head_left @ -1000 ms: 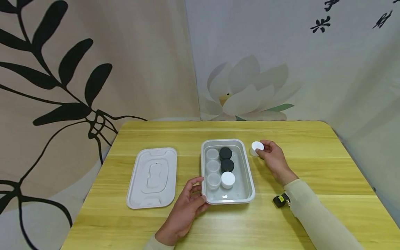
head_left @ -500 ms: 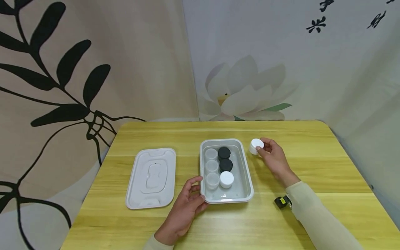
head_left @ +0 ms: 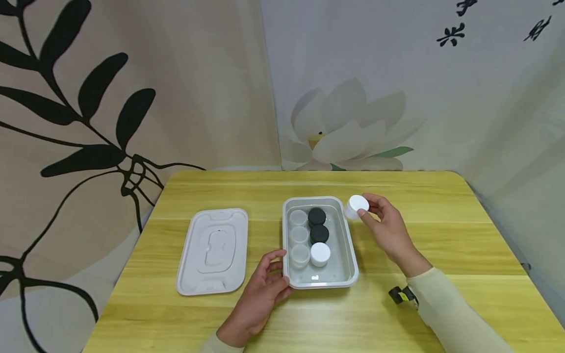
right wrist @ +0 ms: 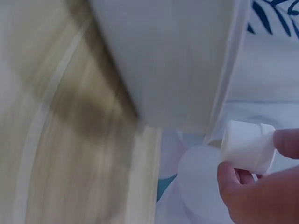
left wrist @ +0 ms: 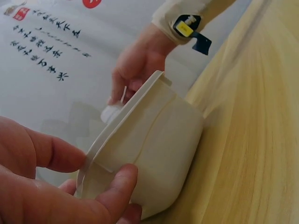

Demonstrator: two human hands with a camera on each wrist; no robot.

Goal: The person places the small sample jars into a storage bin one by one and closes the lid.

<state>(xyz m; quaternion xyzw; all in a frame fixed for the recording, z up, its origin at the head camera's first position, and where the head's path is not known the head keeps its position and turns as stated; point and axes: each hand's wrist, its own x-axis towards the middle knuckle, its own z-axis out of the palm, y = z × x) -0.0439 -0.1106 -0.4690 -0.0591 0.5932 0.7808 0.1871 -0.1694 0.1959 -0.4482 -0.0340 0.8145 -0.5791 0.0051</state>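
Observation:
My right hand pinches a small white jar with a white lid between thumb and fingers, level with the far right corner of a light plastic tub. In the right wrist view this jar is tilted beside the tub's rim. My left hand grips the tub's near left corner; in the left wrist view its thumb presses the outer wall while a finger lies at the rim. Inside the tub stand two black-lidded jars, one white-lidded jar and a column of three pale, translucent ones.
A flat white tub lid lies on the wooden table to the left of the tub. Behind the table's far edge hangs a printed cloth. A black wrist camera is strapped at the right cuff.
My right hand has lifted the white-lidded jar off the table and brought it left, close to the tub's far right corner. The left hand stays at the tub.

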